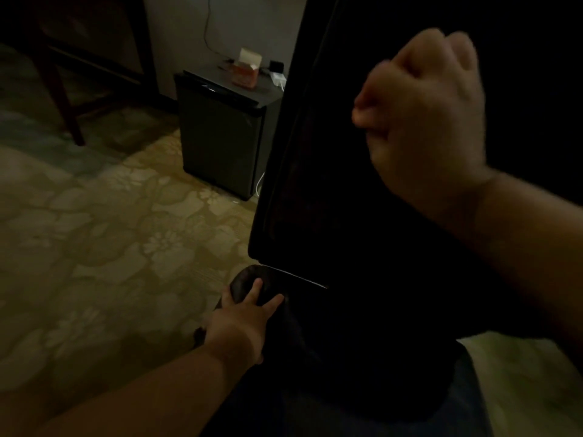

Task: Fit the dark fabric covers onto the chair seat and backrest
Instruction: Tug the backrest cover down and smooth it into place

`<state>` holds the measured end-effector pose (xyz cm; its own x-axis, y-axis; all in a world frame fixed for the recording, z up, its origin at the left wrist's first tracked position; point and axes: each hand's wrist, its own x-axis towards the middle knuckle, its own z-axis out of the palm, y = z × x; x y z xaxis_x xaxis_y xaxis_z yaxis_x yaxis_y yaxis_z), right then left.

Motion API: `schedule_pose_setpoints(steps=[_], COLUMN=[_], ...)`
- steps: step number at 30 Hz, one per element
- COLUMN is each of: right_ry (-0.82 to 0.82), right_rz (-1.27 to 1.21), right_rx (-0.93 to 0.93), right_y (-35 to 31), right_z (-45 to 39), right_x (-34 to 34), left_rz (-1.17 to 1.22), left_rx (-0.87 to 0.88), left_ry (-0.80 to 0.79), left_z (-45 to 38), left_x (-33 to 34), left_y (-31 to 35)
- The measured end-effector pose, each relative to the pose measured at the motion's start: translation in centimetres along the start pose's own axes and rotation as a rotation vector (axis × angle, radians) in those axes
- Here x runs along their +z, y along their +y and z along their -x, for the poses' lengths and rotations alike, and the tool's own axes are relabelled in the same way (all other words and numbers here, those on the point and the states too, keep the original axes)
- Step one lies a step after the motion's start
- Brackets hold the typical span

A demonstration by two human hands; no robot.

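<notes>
Left hand grips dark fabric cover — right hand fisted, contents unclear

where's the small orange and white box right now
In the head view, the small orange and white cardboard box sits upper centre on the dark mini fridge, left of the tall dark-covered chair backrest.
</notes>
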<state>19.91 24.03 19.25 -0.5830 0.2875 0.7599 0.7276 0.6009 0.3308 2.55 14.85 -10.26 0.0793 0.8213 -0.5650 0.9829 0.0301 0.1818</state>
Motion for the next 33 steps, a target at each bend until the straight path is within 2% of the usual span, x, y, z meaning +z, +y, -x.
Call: schedule_pose_setpoints(steps=[2, 4, 7, 10, 11, 13, 18, 20, 23, 26, 30, 33], right_ry=[0.013, -0.063, -0.228, -0.475, -0.504, -0.457, -0.029, 0.053, 0.027, -0.076, -0.154, -0.275], right_rz=[-0.011, -0.081, -0.196, -0.221, -0.222, -0.232, -0.089, -0.068, -0.083, -0.096, -0.155, -0.169], right_rx=[0.041, -0.046, -0.133, -0.29, -0.316, -0.286, 0.002, 0.103, 0.01, -0.174, -0.277, -0.385], right_y=[-1.0, -3.2, -5.2, -6.4, -6.5, -6.1, -4.2, -3.8, -5.3, -6.7, -6.7, -7.4], right_z=[0.5, 3.8, 8.9, 12.7, 13.0, 11.5, 2.5, 0.8, 2.5, 5.5, 7.8, 10.6], right_x=[1.2, 3.2, 5.4, 6.2, 6.2, 5.3, 2.4, 2.6, 4.9, 7.0, 8.1, 8.7], left_rz=[-0.017, -0.027, -0.026, -0.018, -0.021, -0.022, -0.02, -0.021, -0.028, -0.051, -0.039, -0.019], left_rx=[0.012, 0.009, -0.008, -0.016, -0.01, -0.001, 0.024, 0.02, 0.039, 0.043, 0.017, 0.024], left_ry=[0.022, 0.021, -0.012, -0.03, -0.025, -0.012, -0.003, -0.024, -0.022, -0.035, -0.072, -0.079], left_z=[0.3, 0.4, 0.1, 0.2, 0.2, 0.6, 0.7, 0.5, 0.2, -0.2, -0.2, 0.0], left_x=[-0.2, -0.2, -0.4, -0.7, -0.7, -0.5, -0.2, -0.3, 0.0, 0.0, -0.7, -1.1], left_y=[0.0, -0.1, 0.2, 0.4, 0.4, 0.4, 0.2, 0.1, -0.1, -0.2, 0.1, 0.2])
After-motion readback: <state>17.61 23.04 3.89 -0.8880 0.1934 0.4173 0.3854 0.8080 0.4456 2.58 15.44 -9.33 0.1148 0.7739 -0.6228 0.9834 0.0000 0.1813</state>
